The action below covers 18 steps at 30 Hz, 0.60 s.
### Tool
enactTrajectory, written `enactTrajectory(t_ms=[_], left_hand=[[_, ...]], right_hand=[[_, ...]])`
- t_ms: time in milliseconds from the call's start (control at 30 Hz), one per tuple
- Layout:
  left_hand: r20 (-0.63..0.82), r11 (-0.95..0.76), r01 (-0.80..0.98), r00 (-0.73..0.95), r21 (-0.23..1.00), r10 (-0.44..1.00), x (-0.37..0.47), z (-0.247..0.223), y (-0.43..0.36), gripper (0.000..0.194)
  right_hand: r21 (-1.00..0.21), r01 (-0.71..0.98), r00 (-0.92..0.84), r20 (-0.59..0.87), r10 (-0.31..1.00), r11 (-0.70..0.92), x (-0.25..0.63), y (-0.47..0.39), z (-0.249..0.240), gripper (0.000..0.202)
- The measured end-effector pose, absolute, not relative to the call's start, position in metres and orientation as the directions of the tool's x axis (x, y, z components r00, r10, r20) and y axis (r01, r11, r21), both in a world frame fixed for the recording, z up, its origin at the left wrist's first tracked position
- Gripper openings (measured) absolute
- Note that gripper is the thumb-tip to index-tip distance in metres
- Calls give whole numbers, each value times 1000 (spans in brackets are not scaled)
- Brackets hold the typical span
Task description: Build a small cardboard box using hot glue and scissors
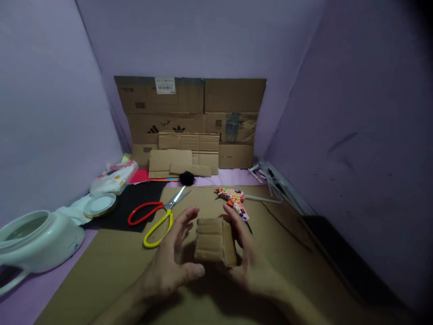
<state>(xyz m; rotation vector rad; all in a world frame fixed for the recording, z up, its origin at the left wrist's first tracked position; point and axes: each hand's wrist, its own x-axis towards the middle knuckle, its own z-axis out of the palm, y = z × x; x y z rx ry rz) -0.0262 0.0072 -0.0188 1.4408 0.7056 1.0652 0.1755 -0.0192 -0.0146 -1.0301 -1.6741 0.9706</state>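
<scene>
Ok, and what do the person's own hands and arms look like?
The left hand and right hand are ungloved, five-fingered human hands. I see no watch or bracelet, and no sleeves show in view. Motion blur hides finer details.

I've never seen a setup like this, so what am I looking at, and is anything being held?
There's no machine: these are a person's bare hands, in one picture from a camera worn on the head, looking forward and down. The left hand and right hand are around a small cardboard box. A gap shows beside the left hand; whether the right one touches the box is hard to tell. Beneath is a cardboard sheet. Beyond the hands lie open scissors with red and yellow handles, and a patterned glue gun. A white pot stands at the left.
</scene>
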Motion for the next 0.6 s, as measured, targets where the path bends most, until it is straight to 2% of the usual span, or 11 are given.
enactTrajectory(t_ms=[133,267,400,600], left_hand=[[195,-185,-64,430,981,882,-29,-14,8,87],[129,-98,-94,411,991,903,-26,-18,4,85],[6,21,-71,364,997,932,-20,-16,1,85],[-102,143,-111,317,983,943,-19,-8,3,73]], right_hand=[[-688,445,-296,492,819,574,182,-14,-20,94],[-526,519,-385,560,734,674,184,-10,-24,95],[-528,528,-388,546,742,665,183,-11,-25,98],[-584,528,-377,490,786,617,181,-13,-22,100]])
